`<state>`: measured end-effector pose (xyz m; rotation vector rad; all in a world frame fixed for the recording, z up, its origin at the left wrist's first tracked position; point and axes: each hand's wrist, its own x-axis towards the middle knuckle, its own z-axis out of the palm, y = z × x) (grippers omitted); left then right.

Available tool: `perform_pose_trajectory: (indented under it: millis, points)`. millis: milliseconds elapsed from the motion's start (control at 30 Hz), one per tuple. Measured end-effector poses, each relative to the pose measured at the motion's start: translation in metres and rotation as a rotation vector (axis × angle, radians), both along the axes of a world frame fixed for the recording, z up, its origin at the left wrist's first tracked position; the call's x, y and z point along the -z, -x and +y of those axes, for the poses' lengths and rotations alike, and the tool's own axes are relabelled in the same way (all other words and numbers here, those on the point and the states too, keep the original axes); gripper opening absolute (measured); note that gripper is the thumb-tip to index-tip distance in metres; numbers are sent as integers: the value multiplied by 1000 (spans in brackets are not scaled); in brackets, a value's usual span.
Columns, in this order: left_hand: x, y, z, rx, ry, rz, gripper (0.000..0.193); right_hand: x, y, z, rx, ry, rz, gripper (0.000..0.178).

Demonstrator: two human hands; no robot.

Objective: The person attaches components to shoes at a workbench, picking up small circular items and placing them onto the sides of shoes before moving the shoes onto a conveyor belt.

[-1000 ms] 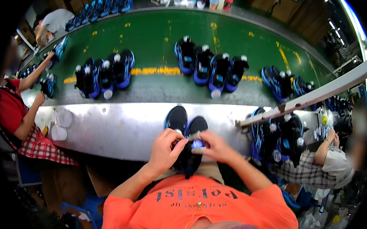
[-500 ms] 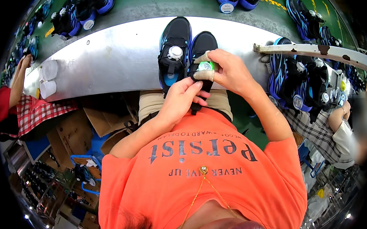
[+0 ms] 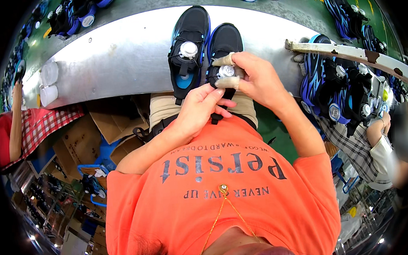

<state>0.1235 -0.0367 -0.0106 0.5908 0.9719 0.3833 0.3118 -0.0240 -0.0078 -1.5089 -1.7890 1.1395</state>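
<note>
a broad metal surface curves across the far half of the view, with a green conveyor belt beyond it carrying more dark and blue shoes at its far edge; the person's orange shirt fills the near middle; to the right, past a worn white rail, a crowded row of black and blue shoes stands beside a seated co-worker in a checked shirt; to the left another co-worker in a red checked garment sits near flattened cardboard; two black shoes with blue trim stand side by side at the near edge of the surface, toes pointing far; the left shoe stands free, a round white dial on its tongue; the right shoe is just beside it and is the one being handled; the right hand reaches in from the right, its taped fingers closed around a small round dial on that shoe's tongue, pinching it from the far and near sides; the left hand sits just near of the shoe, fingers curled loosely, fingertips touching the heel end of the right shoe below the dial; two pale plastic cups lie at the far left end of the surface, well apart from the shoes.
</note>
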Motion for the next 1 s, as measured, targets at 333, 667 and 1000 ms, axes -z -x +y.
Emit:
perform_pose_trajectory:
  millis: [333, 667, 1000]
  points:
    - [2, -2, -3, -36, 3, -15, 24, 3, 5, -9, 91, -50, -21, 38]
    - [-2, 6, 3, 133, 18, 65, 26, 7, -6, -2, 116, 35, 99, 25]
    - [-27, 13, 89, 190, -1366, 751, 20, 69, 11, 117, 118, -222, -45, 38]
